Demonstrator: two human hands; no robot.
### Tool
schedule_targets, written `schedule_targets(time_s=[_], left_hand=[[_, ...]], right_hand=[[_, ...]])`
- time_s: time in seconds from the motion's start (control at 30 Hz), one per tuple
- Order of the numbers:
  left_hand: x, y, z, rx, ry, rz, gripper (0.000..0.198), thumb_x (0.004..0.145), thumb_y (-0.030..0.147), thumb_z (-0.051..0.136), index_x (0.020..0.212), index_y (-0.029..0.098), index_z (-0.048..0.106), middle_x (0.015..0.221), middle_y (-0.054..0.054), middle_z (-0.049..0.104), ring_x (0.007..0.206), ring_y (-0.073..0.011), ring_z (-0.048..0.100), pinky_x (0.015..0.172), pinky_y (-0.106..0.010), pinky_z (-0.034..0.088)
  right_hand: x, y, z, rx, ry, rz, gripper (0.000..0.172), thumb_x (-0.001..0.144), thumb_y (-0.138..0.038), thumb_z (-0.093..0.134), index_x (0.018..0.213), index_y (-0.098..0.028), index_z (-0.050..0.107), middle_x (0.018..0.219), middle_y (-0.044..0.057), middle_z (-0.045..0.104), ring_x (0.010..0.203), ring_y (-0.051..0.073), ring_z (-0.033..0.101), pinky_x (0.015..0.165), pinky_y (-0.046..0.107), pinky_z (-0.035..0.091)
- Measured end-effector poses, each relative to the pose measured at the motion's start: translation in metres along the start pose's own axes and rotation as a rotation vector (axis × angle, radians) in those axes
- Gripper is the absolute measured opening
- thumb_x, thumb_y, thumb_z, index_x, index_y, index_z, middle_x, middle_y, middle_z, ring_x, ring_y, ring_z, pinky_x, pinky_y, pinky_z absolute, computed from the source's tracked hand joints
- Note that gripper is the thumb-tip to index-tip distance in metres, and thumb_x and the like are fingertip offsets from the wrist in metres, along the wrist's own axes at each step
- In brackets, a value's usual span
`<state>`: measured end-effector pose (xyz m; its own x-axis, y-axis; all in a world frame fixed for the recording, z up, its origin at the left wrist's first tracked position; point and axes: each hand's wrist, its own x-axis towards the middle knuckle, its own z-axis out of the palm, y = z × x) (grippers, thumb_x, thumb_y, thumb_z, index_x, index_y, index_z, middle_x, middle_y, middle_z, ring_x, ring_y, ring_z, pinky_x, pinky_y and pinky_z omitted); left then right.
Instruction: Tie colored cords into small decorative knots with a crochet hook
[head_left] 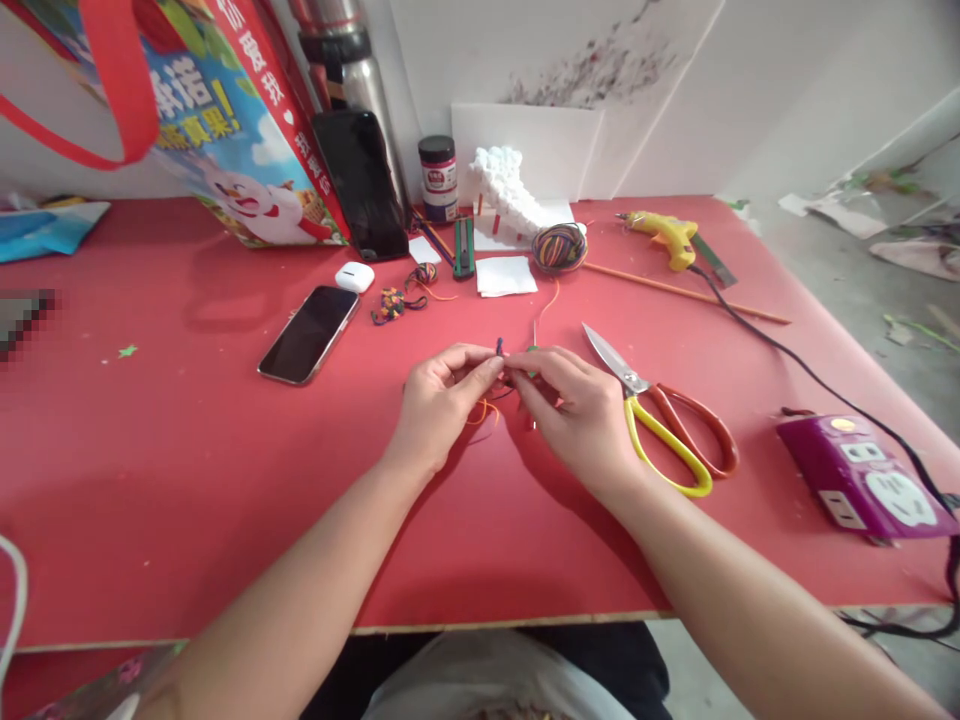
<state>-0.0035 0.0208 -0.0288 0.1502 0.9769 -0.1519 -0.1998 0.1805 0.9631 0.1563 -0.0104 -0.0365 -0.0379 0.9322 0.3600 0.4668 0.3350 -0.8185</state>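
Above the red table, both hands meet with their fingertips pinched together. Between the thumb and forefinger of my left hand (448,400) a small piece of dark yarn work (499,347) sticks up. My right hand (574,405) pinches at the same piece from the other side; the fingers cover most of it. Loose orange yarn (484,410) hangs below the fingertips. A thin metal hook (535,330) with a green part shows by my right fingers, largely hidden. Scissors (637,390) with yellow and red handles lie right of my right hand.
Beyond the hands lie a multicoloured yarn ball (559,247), a small knotted yarn piece (394,305), white paper (507,276) and a phone (310,335). A yellow glue gun (664,235) trails a black cord toward a purple power strip (862,475). A bag (247,130) stands back left.
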Motion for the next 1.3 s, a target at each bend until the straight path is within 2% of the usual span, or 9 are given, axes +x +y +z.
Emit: schedule_targets(time_s=[0.13, 0.23, 0.4, 0.5, 0.6, 0.73, 0.93, 1.1, 1.3], left_hand=[[0.0, 0.001, 0.0, -0.03, 0.003, -0.011, 0.018, 0.075, 0.032, 0.088, 0.081, 0.016, 0.081, 0.067, -0.002, 0.07, 0.061, -0.0105, 0.062, 0.059, -0.021, 0.051], [0.002, 0.001, -0.001, -0.084, 0.004, -0.072, 0.021, 0.077, 0.036, 0.084, 0.081, 0.016, 0.079, 0.058, 0.0, 0.064, 0.05, -0.0113, 0.055, 0.045, -0.023, 0.045], [0.007, 0.001, -0.004, -0.141, 0.057, -0.044, 0.011, 0.077, 0.024, 0.08, 0.076, 0.014, 0.074, 0.059, -0.001, 0.065, 0.049, -0.0082, 0.055, 0.048, -0.02, 0.045], [0.008, 0.002, -0.005, -0.166, 0.067, -0.062, 0.01, 0.074, 0.019, 0.079, 0.076, 0.015, 0.07, 0.062, 0.0, 0.066, 0.051, -0.0076, 0.057, 0.049, -0.019, 0.045], [0.008, 0.002, -0.005, -0.181, 0.051, -0.075, 0.014, 0.072, 0.018, 0.08, 0.077, 0.015, 0.067, 0.062, 0.001, 0.065, 0.052, -0.0075, 0.057, 0.05, -0.018, 0.045], [0.005, 0.002, -0.004, -0.154, -0.004, -0.076, 0.02, 0.07, 0.022, 0.084, 0.077, 0.017, 0.066, 0.062, 0.002, 0.065, 0.052, -0.0085, 0.058, 0.049, -0.019, 0.045], [0.004, 0.003, -0.003, -0.093, 0.008, -0.026, 0.021, 0.07, 0.023, 0.085, 0.078, 0.017, 0.067, 0.055, 0.004, 0.057, 0.048, -0.0069, 0.047, 0.046, -0.019, 0.037], [0.007, 0.002, -0.007, -0.203, -0.012, -0.112, 0.022, 0.067, 0.024, 0.086, 0.075, 0.016, 0.068, 0.062, 0.003, 0.056, 0.053, -0.006, 0.047, 0.049, -0.018, 0.036], [0.008, 0.0, -0.011, -0.332, -0.091, -0.196, 0.023, 0.066, 0.025, 0.086, 0.078, 0.013, 0.071, 0.062, 0.004, 0.051, 0.055, -0.006, 0.045, 0.046, -0.018, 0.031]], right_hand=[[-0.001, -0.002, 0.001, 0.007, -0.033, 0.007, 0.018, 0.101, -0.023, 0.06, 0.101, -0.025, 0.078, 0.098, 0.008, 0.078, 0.077, 0.02, 0.071, 0.067, 0.033, 0.052], [0.0, -0.001, 0.003, 0.091, -0.015, 0.117, 0.013, 0.098, -0.027, 0.065, 0.099, -0.023, 0.077, 0.089, 0.006, 0.078, 0.068, 0.019, 0.068, 0.063, 0.033, 0.051], [0.003, -0.002, 0.002, 0.259, -0.001, 0.35, 0.017, 0.091, -0.036, 0.072, 0.094, -0.019, 0.075, 0.061, 0.0, 0.068, 0.053, 0.016, 0.062, 0.055, 0.031, 0.049], [0.004, -0.004, 0.001, 0.29, -0.022, 0.362, 0.024, 0.09, -0.04, 0.075, 0.098, -0.018, 0.075, 0.065, 0.001, 0.07, 0.052, 0.015, 0.06, 0.051, 0.03, 0.047], [0.004, -0.007, 0.0, 0.395, -0.053, 0.392, 0.036, 0.091, -0.044, 0.076, 0.117, -0.019, 0.072, 0.07, 0.002, 0.071, 0.055, 0.017, 0.064, 0.048, 0.029, 0.049], [0.007, -0.006, 0.0, 0.592, -0.077, 0.425, 0.049, 0.09, -0.044, 0.076, 0.134, -0.025, 0.065, 0.102, 0.008, 0.078, 0.069, 0.02, 0.074, 0.046, 0.029, 0.052], [0.008, -0.002, 0.001, 0.629, -0.186, 0.499, 0.044, 0.083, -0.047, 0.083, 0.112, -0.016, 0.073, 0.064, 0.0, 0.069, 0.048, 0.014, 0.059, 0.043, 0.026, 0.044], [0.009, -0.004, 0.003, 0.609, -0.123, 0.461, 0.029, 0.078, -0.042, 0.085, 0.085, -0.017, 0.073, 0.065, -0.001, 0.064, 0.049, 0.008, 0.049, 0.043, 0.023, 0.036], [0.012, -0.003, 0.004, 0.617, -0.049, 0.538, 0.029, 0.072, -0.041, 0.087, 0.078, -0.017, 0.072, 0.06, -0.003, 0.057, 0.049, 0.007, 0.043, 0.041, 0.02, 0.032]])
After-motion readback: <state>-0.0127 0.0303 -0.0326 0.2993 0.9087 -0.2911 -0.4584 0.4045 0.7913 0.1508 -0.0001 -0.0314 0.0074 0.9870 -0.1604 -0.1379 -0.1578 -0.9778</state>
